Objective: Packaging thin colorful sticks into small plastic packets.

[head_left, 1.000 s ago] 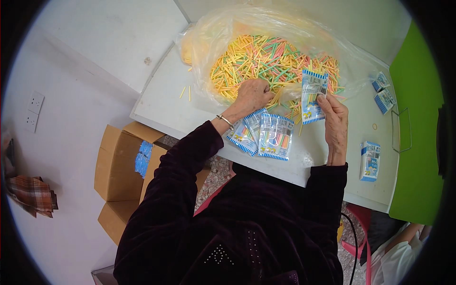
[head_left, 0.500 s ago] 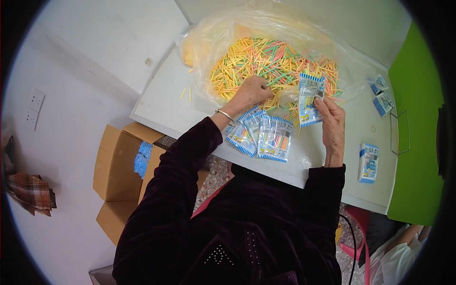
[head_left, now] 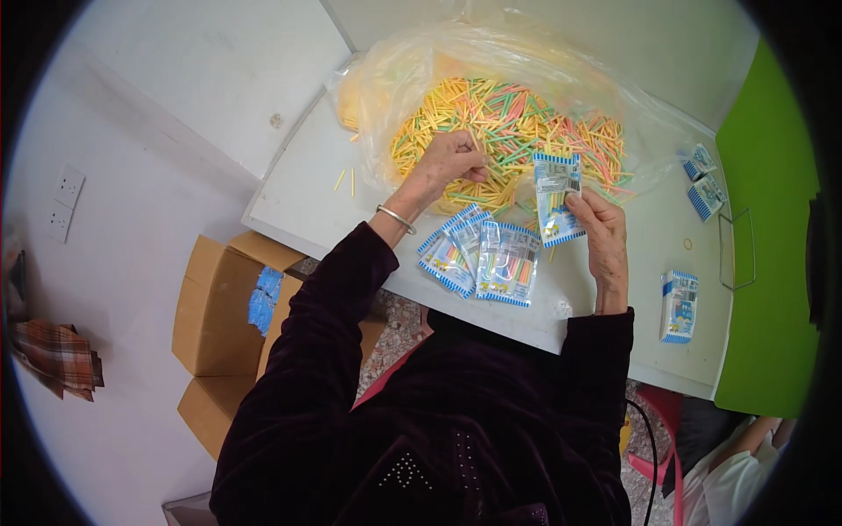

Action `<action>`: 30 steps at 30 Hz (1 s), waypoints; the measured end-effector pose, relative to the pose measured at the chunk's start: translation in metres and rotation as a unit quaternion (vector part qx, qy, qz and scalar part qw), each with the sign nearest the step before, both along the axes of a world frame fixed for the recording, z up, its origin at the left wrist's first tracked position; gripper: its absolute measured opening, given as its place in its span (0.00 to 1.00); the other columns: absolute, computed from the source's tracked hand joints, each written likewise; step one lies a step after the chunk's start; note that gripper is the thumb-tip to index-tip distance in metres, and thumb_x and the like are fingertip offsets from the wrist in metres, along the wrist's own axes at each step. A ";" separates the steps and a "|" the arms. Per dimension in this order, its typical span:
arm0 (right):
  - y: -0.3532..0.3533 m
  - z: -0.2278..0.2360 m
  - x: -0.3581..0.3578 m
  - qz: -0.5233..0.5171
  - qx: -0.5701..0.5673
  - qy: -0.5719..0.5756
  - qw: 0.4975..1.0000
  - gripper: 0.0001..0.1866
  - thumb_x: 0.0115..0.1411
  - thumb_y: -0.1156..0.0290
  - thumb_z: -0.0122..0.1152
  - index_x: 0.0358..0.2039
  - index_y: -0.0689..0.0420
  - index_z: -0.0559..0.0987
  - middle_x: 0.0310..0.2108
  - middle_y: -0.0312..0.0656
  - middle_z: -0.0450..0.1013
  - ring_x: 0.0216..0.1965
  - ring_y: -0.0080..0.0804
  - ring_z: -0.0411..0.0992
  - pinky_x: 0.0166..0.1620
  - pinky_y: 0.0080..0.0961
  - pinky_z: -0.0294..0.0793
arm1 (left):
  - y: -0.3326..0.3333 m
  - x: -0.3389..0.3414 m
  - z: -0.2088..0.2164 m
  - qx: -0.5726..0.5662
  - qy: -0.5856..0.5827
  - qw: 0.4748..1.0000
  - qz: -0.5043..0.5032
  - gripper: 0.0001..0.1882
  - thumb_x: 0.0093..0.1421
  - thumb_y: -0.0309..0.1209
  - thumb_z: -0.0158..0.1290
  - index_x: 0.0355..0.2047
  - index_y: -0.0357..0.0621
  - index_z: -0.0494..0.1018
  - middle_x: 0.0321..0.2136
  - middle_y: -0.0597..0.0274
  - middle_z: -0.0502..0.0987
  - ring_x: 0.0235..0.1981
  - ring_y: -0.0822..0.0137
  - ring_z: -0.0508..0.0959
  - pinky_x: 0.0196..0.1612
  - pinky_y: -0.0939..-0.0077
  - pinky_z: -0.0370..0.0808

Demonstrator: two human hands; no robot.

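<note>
My right hand point(head_left: 601, 241) grips a clear packet point(head_left: 558, 210) with blue striped ends, held upright with several thin yellow sticks showing at its top. Over the heap of thin yellow, green and pink sticks point(head_left: 517, 114), my left hand point(head_left: 449, 165) is closed in a pinch. A yellow stick appears to stand at its fingertips, partly hidden by the fingers. The heap lies in a large clear plastic bag point(head_left: 386, 70) spread open on the table. Between my hands and the table's near edge, several filled packets point(head_left: 509, 267) overlap one another.
Bundled packets point(head_left: 680, 307) lie on the right of the white table point(head_left: 307, 193), and smaller bundles point(head_left: 704, 195) sit farther back by a green panel point(head_left: 772, 228). Two loose sticks point(head_left: 353, 182) lie left of the bag. An open cardboard box point(head_left: 210, 307) with blue contents stands below left.
My left hand has lifted slightly back from the heap, toward the left. My right hand has brought the packet a little left and nearer to me.
</note>
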State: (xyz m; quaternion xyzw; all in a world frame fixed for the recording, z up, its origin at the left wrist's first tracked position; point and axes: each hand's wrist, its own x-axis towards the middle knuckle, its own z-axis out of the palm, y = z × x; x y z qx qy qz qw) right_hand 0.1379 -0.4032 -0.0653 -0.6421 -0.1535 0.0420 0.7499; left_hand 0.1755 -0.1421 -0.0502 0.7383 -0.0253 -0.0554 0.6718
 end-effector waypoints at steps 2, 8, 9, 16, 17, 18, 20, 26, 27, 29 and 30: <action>-0.001 -0.001 0.001 0.012 -0.009 -0.002 1.000 0.10 0.60 0.68 0.55 0.33 0.62 0.79 0.24 0.27 0.70 0.26 0.11 0.62 0.31 0.11 0.59 | 0.002 -0.001 0.008 -0.007 -0.001 1.000 -0.002 0.05 0.54 0.26 0.54 0.27 0.39 0.70 0.25 0.62 0.75 0.26 0.74 0.77 0.31 0.82 0.77; 0.005 0.001 -0.001 0.032 -0.027 0.001 0.999 0.10 0.60 0.68 0.55 0.31 0.63 0.79 0.24 0.27 0.69 0.26 0.11 0.63 0.31 0.11 0.60 | 0.010 -0.008 0.053 -0.002 -0.062 0.998 -0.030 0.04 0.54 0.26 0.55 0.29 0.39 0.70 0.25 0.64 0.74 0.26 0.74 0.77 0.34 0.81 0.78; 0.007 0.002 -0.002 0.029 -0.020 0.005 0.999 0.10 0.59 0.68 0.56 0.28 0.62 0.78 0.22 0.27 0.67 0.25 0.12 0.61 0.29 0.13 0.59 | 0.008 -0.011 0.061 -0.004 -0.077 0.996 -0.035 0.04 0.55 0.26 0.55 0.29 0.40 0.71 0.25 0.64 0.74 0.27 0.74 0.77 0.34 0.81 0.77; 0.005 -0.004 0.000 0.052 -0.054 -0.015 0.997 0.12 0.59 0.68 0.56 0.38 0.64 0.79 0.25 0.28 0.69 0.28 0.12 0.64 0.32 0.12 0.61 | -0.016 -0.025 0.100 0.011 -0.140 0.984 -0.113 0.04 0.56 0.25 0.54 0.30 0.40 0.70 0.25 0.66 0.73 0.28 0.76 0.76 0.34 0.81 0.76; 0.005 -0.003 -0.001 0.052 -0.054 -0.015 0.997 0.12 0.59 0.68 0.56 0.38 0.64 0.79 0.25 0.28 0.69 0.28 0.12 0.64 0.32 0.12 0.61 | -0.018 -0.026 0.100 0.011 -0.140 0.984 -0.113 0.04 0.56 0.25 0.54 0.30 0.40 0.70 0.25 0.66 0.73 0.28 0.76 0.76 0.34 0.81 0.76; 0.006 -0.001 -0.002 0.060 -0.054 -0.013 0.997 0.12 0.59 0.68 0.56 0.38 0.64 0.78 0.26 0.28 0.70 0.28 0.13 0.64 0.32 0.12 0.61 | -0.020 -0.026 0.101 0.029 -0.140 0.981 -0.130 0.03 0.56 0.25 0.53 0.30 0.41 0.70 0.25 0.67 0.73 0.28 0.77 0.75 0.34 0.82 0.75; 0.007 0.000 -0.003 0.067 -0.053 -0.011 0.996 0.13 0.59 0.68 0.56 0.39 0.64 0.78 0.28 0.29 0.70 0.29 0.13 0.64 0.32 0.12 0.61 | -0.023 -0.024 0.099 0.048 -0.139 0.978 -0.148 0.03 0.56 0.25 0.53 0.30 0.41 0.69 0.26 0.67 0.72 0.28 0.77 0.75 0.34 0.83 0.75; 0.009 0.000 -0.005 0.080 -0.050 -0.012 0.995 0.12 0.59 0.69 0.56 0.38 0.64 0.79 0.29 0.30 0.70 0.30 0.15 0.65 0.34 0.13 0.63 | -0.036 -0.022 0.090 0.079 -0.109 0.967 -0.217 0.04 0.56 0.23 0.51 0.30 0.40 0.67 0.25 0.68 0.71 0.27 0.78 0.73 0.32 0.84 0.72; 0.009 -0.002 -0.004 0.083 -0.051 -0.006 0.995 0.12 0.59 0.69 0.56 0.39 0.64 0.79 0.29 0.30 0.70 0.31 0.15 0.66 0.34 0.13 0.63 | -0.036 -0.021 0.088 0.088 -0.115 0.966 -0.212 0.04 0.56 0.23 0.51 0.30 0.40 0.67 0.25 0.68 0.71 0.27 0.79 0.73 0.32 0.83 0.72; 0.006 -0.002 -0.003 0.086 -0.052 0.000 0.995 0.12 0.59 0.69 0.56 0.39 0.64 0.78 0.30 0.30 0.70 0.31 0.15 0.66 0.35 0.13 0.64 | -0.036 -0.020 0.088 0.096 -0.120 0.966 -0.208 0.04 0.56 0.23 0.51 0.30 0.41 0.67 0.25 0.69 0.71 0.27 0.79 0.73 0.32 0.83 0.72; 0.005 0.000 -0.003 0.089 -0.062 -0.007 0.994 0.12 0.59 0.69 0.56 0.39 0.64 0.78 0.31 0.31 0.71 0.32 0.16 0.67 0.36 0.14 0.64 | -0.034 -0.019 0.090 0.091 -0.134 0.968 -0.193 0.04 0.56 0.23 0.51 0.30 0.41 0.67 0.25 0.69 0.71 0.27 0.79 0.73 0.32 0.84 0.72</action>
